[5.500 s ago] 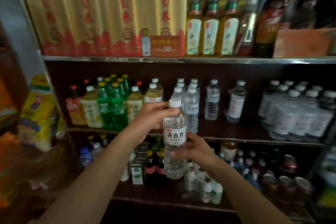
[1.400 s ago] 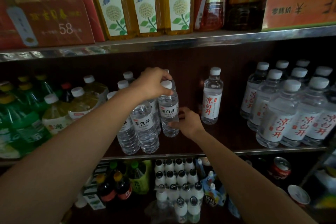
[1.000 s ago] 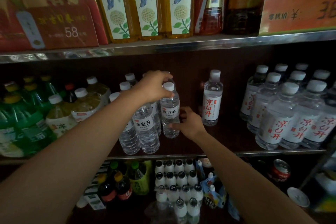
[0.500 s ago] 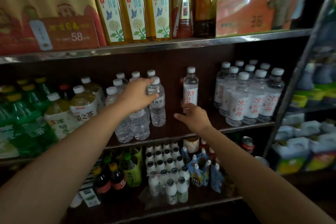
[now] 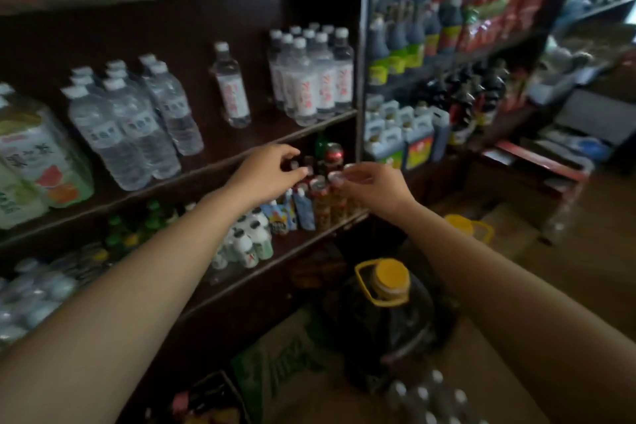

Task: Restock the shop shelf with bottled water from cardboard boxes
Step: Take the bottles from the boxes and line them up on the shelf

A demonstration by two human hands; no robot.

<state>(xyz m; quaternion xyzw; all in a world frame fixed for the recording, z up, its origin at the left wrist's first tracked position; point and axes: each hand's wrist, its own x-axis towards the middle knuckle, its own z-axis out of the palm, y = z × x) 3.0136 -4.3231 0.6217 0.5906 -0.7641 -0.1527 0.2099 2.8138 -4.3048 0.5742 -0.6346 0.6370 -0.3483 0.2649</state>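
Several clear water bottles (image 5: pixel 137 120) with white caps stand grouped at the left of the middle shelf (image 5: pixel 241 153). One bottle with a red label (image 5: pixel 231 89) stands alone, and a tight group (image 5: pixel 311 76) fills the shelf's right end. My left hand (image 5: pixel 265 175) and my right hand (image 5: pixel 373 184) hover in front of the shelf edge, below the bottles, fingers loosely curled, holding nothing. More white bottle caps (image 5: pixel 426 396) show at the bottom, beside a cardboard box (image 5: pixel 296 365).
A dark oil jug with a yellow cap (image 5: pixel 387 299) stands on the floor in front of me. Small bottles and cans (image 5: pixel 320 196) fill the lower shelf. A second shelf unit of dark sauce bottles (image 5: pixel 430 55) stands to the right. The picture is blurred.
Both hands let go of the water bottle placed on the middle shelf and drew back down. My view swung right and downward, showing the floor jug and box.
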